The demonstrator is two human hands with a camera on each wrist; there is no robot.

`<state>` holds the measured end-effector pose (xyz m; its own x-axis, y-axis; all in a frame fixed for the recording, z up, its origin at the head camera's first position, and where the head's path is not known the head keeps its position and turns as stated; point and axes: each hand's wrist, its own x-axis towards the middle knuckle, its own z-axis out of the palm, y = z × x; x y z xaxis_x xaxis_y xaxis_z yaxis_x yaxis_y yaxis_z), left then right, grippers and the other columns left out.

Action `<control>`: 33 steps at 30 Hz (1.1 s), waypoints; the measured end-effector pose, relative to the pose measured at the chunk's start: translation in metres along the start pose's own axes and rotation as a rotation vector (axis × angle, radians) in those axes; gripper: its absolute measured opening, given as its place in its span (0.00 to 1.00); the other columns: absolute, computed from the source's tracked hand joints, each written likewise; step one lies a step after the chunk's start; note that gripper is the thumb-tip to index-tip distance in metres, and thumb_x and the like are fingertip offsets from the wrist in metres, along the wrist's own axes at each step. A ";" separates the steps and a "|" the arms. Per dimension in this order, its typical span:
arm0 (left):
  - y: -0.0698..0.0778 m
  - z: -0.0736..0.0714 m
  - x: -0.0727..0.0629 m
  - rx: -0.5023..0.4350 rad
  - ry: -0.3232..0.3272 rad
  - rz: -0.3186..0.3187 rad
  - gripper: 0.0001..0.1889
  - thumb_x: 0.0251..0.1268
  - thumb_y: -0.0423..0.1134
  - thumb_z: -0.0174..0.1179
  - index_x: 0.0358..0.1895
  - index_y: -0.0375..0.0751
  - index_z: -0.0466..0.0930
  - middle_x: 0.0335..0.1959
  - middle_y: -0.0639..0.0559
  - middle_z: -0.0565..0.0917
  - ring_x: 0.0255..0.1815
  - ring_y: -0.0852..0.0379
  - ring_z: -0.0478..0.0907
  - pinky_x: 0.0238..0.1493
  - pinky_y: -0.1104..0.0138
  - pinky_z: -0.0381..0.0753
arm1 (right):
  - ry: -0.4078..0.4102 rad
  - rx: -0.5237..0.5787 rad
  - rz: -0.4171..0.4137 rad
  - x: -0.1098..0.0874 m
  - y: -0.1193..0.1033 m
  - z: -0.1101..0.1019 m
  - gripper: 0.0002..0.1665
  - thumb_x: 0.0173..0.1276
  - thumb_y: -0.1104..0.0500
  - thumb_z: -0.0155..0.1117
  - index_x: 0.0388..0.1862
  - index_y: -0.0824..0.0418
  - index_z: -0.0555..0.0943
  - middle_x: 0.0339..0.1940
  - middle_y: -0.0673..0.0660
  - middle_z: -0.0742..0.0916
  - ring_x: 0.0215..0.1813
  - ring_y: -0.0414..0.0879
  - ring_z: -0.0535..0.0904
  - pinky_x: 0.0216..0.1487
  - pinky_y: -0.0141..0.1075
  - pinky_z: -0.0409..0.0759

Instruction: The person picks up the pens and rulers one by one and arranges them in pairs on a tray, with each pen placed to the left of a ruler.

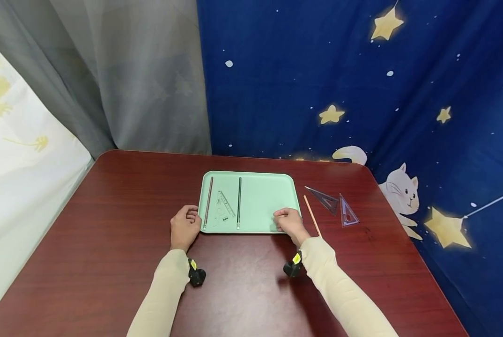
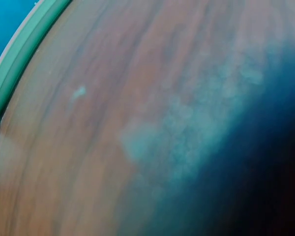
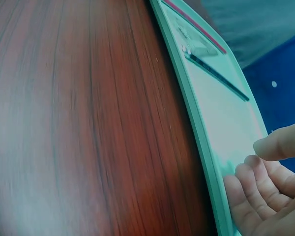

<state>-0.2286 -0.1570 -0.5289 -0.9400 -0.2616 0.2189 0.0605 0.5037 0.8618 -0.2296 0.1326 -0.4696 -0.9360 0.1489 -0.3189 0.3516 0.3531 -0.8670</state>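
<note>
Green tray [image 1: 263,199] on desk [image 1: 121,234].
Left hand [image 1: 185,228] at left rim, cannot tell grip; right hand [image 1: 291,223] over near right corner, thumb apart, fingers loosely curled. Tray carries red pencil [image 1: 208,202], triangle ruler [image 1: 226,204], black pencil [image 1: 239,202]; orange stick [image 1: 312,215], two triangle rulers [image 1: 347,214] lie right.

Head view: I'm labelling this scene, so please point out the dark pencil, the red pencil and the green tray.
Dark pencil [image 1: 239,203]: head view, middle of its shaft.
Red pencil [image 1: 208,202]: head view, middle of its shaft.
Green tray [image 1: 265,196]: head view, bare floor right of the dark pencil.
</note>
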 end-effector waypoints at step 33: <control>-0.001 0.000 0.001 -0.009 0.002 0.009 0.12 0.58 0.31 0.55 0.44 0.39 0.81 0.34 0.46 0.83 0.32 0.57 0.77 0.33 0.74 0.75 | 0.178 -0.074 0.022 0.016 0.054 -0.122 0.19 0.57 0.69 0.56 0.48 0.77 0.75 0.23 0.50 0.81 0.21 0.34 0.76 0.24 0.26 0.78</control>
<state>-0.2301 -0.1577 -0.5295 -0.9388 -0.2586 0.2276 0.0721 0.4987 0.8638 -0.2238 0.2670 -0.4752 -0.9128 0.3159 -0.2590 0.3783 0.4143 -0.8278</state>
